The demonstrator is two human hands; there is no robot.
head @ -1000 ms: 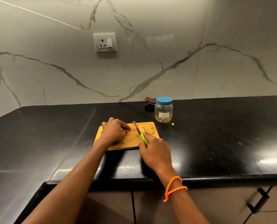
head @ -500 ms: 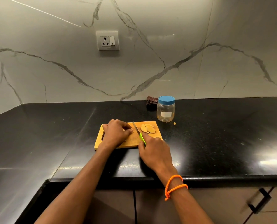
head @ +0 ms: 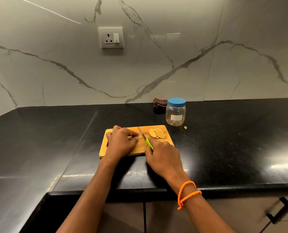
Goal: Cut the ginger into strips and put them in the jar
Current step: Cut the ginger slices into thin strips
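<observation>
On the black counter (head: 223, 148) in front of you lies a wooden cutting board (head: 167, 139), and everything else is placed from it. Your left hand (head: 120, 142) rests on the board's left half, fingers curled and pinching a small piece of ginger (head: 140, 137) that is mostly hidden beneath them. Your right hand (head: 163, 158) sits at the board's near right edge, wrapped around the green handle of a knife (head: 145, 137); its blade points away from you across the middle of the board, just beside your left fingertips. A few flat ginger slices (head: 157, 133) overlap in a small pile on the board's far right part. Just beyond the board's far right corner stands a clear jar (head: 175, 113) with a blue lid on it. One ginger scrap (head: 185, 127) lies on the counter near that jar.
</observation>
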